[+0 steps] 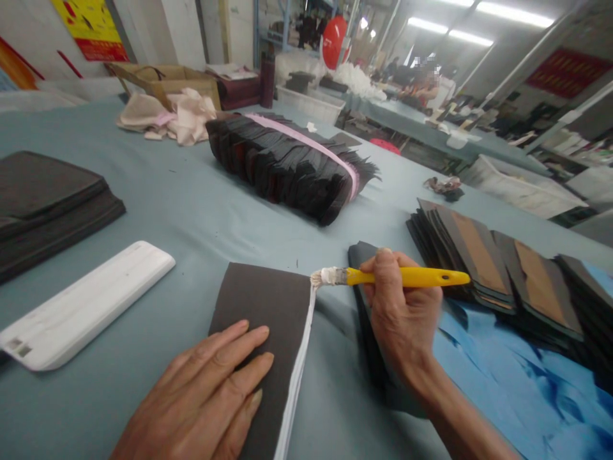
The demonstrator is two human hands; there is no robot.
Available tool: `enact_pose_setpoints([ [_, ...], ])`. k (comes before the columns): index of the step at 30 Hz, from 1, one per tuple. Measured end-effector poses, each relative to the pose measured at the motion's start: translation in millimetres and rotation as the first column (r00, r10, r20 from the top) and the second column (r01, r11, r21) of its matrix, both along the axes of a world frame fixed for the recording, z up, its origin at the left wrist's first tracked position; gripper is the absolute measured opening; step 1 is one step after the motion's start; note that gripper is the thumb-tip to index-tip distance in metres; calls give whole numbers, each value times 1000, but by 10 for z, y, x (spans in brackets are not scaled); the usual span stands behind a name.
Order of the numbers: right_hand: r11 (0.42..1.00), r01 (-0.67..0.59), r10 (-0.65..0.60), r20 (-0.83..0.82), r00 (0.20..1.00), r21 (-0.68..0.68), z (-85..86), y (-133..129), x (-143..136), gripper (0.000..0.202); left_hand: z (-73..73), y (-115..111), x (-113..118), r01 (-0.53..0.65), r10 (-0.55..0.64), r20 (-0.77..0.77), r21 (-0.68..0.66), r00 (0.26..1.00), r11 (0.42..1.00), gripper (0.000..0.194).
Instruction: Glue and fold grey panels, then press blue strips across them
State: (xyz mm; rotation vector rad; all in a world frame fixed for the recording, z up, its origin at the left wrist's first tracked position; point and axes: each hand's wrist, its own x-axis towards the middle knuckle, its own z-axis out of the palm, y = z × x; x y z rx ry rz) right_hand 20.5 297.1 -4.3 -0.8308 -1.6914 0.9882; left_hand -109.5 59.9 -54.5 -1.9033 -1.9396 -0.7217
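Dark flat stack [268, 306], white-coated right edge, lying on surface [191, 294] under left hand [205, 390]; left hand open, fingers spread flat on it. Right hand [405, 306] closed around yellow brush [416, 276], whitened bristles touching stack's far right corner. Black strap-bound bundle [287, 166] beyond both hands.

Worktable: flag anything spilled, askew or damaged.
No spill or damage stands out. Only untidiness: the beige cloth lies crumpled beside the brown box, the blue pieces sprawl loosely at right, and white residue cakes the brush near its bristles.
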Motion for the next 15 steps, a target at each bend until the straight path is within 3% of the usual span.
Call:
enact_pose_setpoints([
  [9, 990, 116, -116, -8, 993, 75, 267, 6, 37, 52, -29, 3, 25, -32, 31, 8, 25, 999, 999, 36],
  [12, 994, 108, -107, -20, 994, 30, 341, -116, 110, 55, 56, 52, 52, -48, 48, 11, 29, 999, 998, 34],
  [15, 993, 113, -114, 6, 994, 19, 402, -314, 218, 55, 230, 37, 188, -86, 87, 27, -42, 996, 995, 35],
])
